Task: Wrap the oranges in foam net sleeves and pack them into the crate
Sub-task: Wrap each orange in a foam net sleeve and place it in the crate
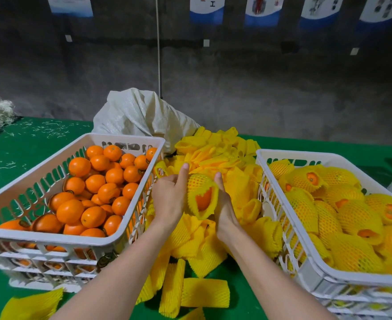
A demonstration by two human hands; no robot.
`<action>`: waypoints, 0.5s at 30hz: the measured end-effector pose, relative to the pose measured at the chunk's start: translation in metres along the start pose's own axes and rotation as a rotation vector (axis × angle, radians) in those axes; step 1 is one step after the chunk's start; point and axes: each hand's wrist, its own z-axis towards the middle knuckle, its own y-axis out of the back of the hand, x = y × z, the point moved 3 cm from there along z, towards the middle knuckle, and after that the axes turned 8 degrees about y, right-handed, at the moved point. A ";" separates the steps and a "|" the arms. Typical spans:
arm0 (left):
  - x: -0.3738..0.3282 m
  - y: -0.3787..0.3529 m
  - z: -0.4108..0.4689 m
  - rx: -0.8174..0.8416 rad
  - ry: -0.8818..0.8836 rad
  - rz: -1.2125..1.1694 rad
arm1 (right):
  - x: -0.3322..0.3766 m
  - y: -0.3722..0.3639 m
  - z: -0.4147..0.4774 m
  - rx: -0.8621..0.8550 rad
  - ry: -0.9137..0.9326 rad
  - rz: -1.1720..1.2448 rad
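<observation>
Fingers (pixel 184 173) of left hand (pixel 168 196) and right hand (pixel 225 204) curl round one orange (pixel 203 200), half inside its foam net sleeve (pixel 198 182), above the sleeve pile (pixel 213 155). Bare oranges fill left crate (pixel 52 237), wrapped ones right crate (pixel 305 154).

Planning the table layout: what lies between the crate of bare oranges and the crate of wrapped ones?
Head view: a heap of yellow foam net sleeves fills that gap.
</observation>
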 end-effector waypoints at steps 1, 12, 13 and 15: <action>-0.001 0.001 -0.001 -0.034 -0.059 0.039 | -0.001 0.001 -0.001 0.003 0.011 0.007; 0.023 -0.016 0.000 0.194 0.510 -0.464 | -0.005 0.013 -0.002 -0.035 -0.280 0.412; 0.022 -0.017 0.000 0.219 0.531 -0.461 | -0.003 0.012 -0.004 -0.021 -0.287 0.437; 0.020 -0.018 -0.002 0.276 0.583 -0.452 | -0.002 0.010 -0.007 0.027 -0.288 0.483</action>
